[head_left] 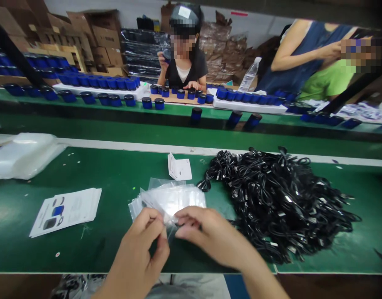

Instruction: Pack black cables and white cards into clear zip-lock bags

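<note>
My left hand [138, 253] and my right hand [206, 234] meet at the front of the green table [116, 174]. Both pinch the near edge of a small clear plastic bag [170, 226] between thumb and fingers. That bag lies over a stack of clear plastic bags [169, 197] just beyond my fingers. A big heap of coiled black cables [278, 199] sits right of my right hand. A small folded white card [179, 168] stands behind the bags. A stack of printed leaflets [68, 209] lies to the left.
A pile of white plastic wrapping [23, 153] rests at the far left. Beyond a green conveyor belt [178, 135], several blue and black round speakers [116, 89] fill white trays. One person sits across handling a speaker; other people are at the right.
</note>
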`<state>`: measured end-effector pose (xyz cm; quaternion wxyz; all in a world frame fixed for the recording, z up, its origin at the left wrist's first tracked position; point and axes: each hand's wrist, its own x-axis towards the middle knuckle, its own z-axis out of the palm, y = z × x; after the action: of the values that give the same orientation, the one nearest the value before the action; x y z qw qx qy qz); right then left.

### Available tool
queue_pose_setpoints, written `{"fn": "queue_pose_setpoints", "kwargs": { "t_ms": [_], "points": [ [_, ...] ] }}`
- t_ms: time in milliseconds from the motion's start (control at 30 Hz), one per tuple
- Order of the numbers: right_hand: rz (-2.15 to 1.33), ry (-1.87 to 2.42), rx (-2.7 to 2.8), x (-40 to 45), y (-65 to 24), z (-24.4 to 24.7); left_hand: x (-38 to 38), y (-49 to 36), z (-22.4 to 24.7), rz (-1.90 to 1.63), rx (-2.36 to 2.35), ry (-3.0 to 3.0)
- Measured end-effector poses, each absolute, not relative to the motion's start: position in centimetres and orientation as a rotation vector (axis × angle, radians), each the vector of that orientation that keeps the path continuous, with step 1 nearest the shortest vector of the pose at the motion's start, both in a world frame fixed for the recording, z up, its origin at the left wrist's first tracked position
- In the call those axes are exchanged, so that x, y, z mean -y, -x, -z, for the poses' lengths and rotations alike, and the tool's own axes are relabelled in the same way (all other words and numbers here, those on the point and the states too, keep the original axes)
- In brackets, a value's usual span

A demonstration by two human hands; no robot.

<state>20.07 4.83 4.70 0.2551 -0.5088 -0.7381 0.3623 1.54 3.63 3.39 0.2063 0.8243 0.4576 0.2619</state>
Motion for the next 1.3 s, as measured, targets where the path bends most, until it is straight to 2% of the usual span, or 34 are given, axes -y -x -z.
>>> {"fn": "queue_pose_setpoints", "kwargs": {
  "t_ms": [133,200,367,467,633,700,800,1033,1200,1300],
  "points": [
    [-0.061,1.718,2.379,-8.6,-23.3,-5.3,-4.7,-1.9,-3.1,-0.611,-1.361,-2.277],
    [0.039,1.682,2.482,-10.4,-24.5,-5.1,-4.9,-2.1,-2.8,-0.606,-1.361,-2.258],
    [-0.025,1.547,2.376,-11.1,-25.9,-4.9,-5.1,-2.3,-2.5,-0.674,-1.363,-2.207],
    [-0.07,1.547,1.981,-8.4,-25.0,-5.0,-5.4,-2.4,-2.6,-0.663,-1.352,-2.181],
    [-0.91,1.282,1.182,-3.7,-20.6,-3.7,-5.8,-2.4,-3.0,-0.644,-1.371,-2.138],
    [-1.021,1.293,1.067,-2.6,-19.0,-2.6,-5.8,-2.3,-3.1,-0.677,-1.39,-2.102],
    [-0.897,1.404,1.092,-1.8,-17.7,-1.1,-5.8,-2.0,-3.1,-0.743,-1.431,-2.056],
    [-0.258,1.287,1.344,-1.6,-16.2,-0.8,-5.5,-1.8,-2.9,-0.872,-1.514,-2.031],
    [-0.172,1.322,1.355,-2.1,-15.6,-1.1,-5.2,-1.8,-3.4,-0.865,-1.578,-2.135],
    [-0.236,1.326,1.353,-2.1,-15.4,-1.1,-5.0,-2.0,-3.6,-0.848,-1.579,-2.134]
  ]
}}
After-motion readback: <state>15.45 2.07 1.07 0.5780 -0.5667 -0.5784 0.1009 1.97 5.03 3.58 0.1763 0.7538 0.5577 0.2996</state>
